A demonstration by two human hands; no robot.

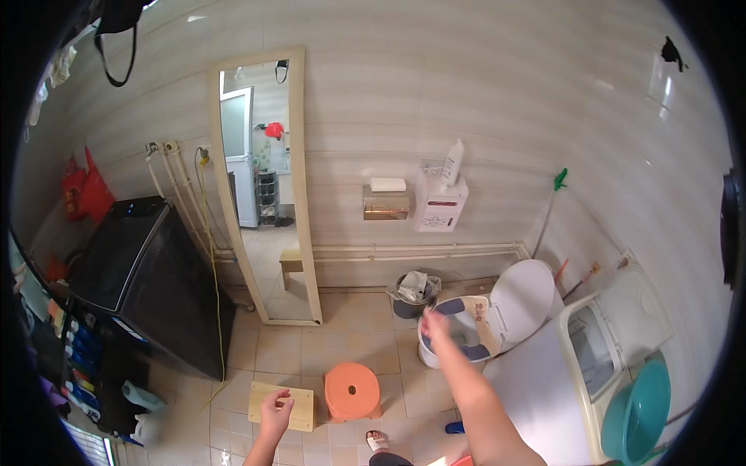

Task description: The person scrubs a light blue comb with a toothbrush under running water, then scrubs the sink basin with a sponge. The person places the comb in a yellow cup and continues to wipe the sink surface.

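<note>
My right arm reaches forward, and my right hand is over the left rim of the toilet, close to the trash bin. Its fingers are drawn together around something small and dark that I cannot make out. A grey-blue and beige padded cover lies on the toilet seat, and the white lid is raised. White plastic bagging shows in the bin. Lower left, my left hand hovers above a wooden stool, its fingers loosely curled and apart, with nothing seen in them.
An orange stool stands beside the wooden one. A black washing machine and a leaning mirror are at left. At right, a white twin-tub washer carries a teal basin. A white bottle tops the wall box.
</note>
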